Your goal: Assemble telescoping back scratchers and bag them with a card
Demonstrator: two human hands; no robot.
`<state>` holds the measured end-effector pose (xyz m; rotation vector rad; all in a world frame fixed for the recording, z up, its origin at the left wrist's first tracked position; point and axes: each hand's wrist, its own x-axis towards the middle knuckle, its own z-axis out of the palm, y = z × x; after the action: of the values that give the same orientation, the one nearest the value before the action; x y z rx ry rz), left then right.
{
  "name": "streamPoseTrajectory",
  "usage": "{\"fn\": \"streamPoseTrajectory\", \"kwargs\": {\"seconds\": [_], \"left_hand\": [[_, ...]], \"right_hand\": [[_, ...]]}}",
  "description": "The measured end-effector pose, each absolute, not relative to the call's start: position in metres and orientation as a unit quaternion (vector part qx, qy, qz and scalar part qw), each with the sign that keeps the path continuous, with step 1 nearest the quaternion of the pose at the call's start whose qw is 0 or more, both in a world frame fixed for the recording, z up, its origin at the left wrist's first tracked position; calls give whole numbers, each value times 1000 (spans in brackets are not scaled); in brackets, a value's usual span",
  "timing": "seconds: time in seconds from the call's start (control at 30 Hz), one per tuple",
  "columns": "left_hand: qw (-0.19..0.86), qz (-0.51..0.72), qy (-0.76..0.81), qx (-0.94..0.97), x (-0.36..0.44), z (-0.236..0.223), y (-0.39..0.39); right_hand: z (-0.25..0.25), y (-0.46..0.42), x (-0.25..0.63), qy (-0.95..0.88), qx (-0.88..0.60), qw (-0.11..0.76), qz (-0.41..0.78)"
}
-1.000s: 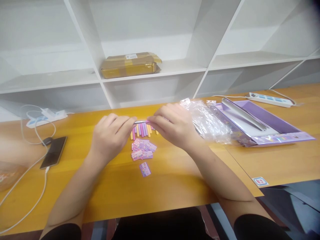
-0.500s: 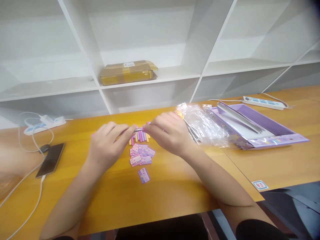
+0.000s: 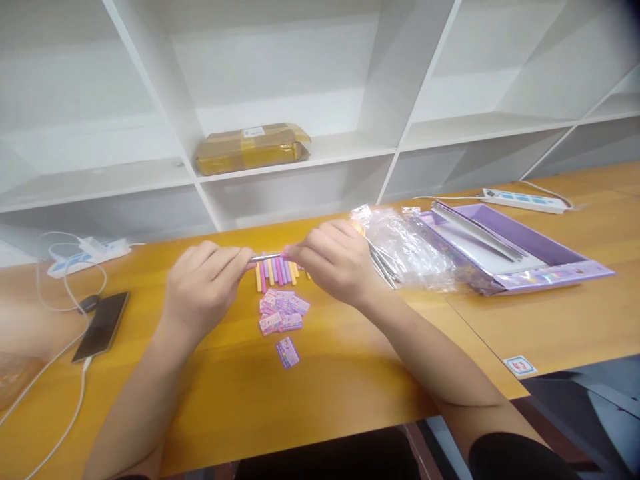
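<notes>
Filling the top: white shelf unit (image 3: 295, 170), cut off by the frame. Desk (image 3: 350, 387) below it, front edge partly behind the forearms. Open purple box (image 3: 540, 250) on the desk at right, grey-white panels (image 3: 480, 233) leaning inside; its near left side is hard to read under glare. Clear plastic wrap (image 3: 410, 247) lies crumpled against its left side.

Taped parcel (image 3: 253, 150) sits on the shelf, small label on top. Left hand (image 3: 200, 290) and right hand (image 3: 335, 260) are raised over the desk, fingertips pinched on opposite ends of a slim metal rod (image 3: 266, 257), roughly level, above the colored sticks. Both rod ends are hidden by fingers. Pink shows at the right fingertips; can't tell if it's part of the rod.

Phone (image 3: 103, 327) at left, white cable (image 3: 80, 407) at its near end, cable running out of frame. Power strips: left one (image 3: 75, 261) under looped cords, right one (image 3: 525, 200) behind the box. More metal rods (image 3: 384, 263) between right hand and wrap, far ends partly covered. Pink, purple and yellow sticks (image 3: 280, 272) side by side, tops partly hidden. Printed cards (image 3: 283, 307) overlap in a pile, text unreadable; single card (image 3: 287, 352) just nearer the camera.
</notes>
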<state>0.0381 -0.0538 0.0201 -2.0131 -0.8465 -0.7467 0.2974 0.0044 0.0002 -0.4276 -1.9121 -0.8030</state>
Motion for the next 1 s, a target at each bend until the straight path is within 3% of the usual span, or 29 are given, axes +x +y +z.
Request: {"fn": "streamPoseTrajectory", "kwargs": {"seconds": [0.23, 0.43, 0.7, 1.0], "left_hand": [[412, -307, -351, -783, 29, 20, -46], [425, -312, -379, -761, 10, 23, -38], [459, -341, -393, -721, -33, 35, -24], [486, -348, -356, -718, -46, 34, -16]], "right_hand": [[1, 17, 309, -793, -205, 468, -332], [7, 35, 328, -756, -186, 508, -370], [2, 73, 374, -735, -336, 496, -319], [6, 79, 393, -735, -391, 474, -287]]}}
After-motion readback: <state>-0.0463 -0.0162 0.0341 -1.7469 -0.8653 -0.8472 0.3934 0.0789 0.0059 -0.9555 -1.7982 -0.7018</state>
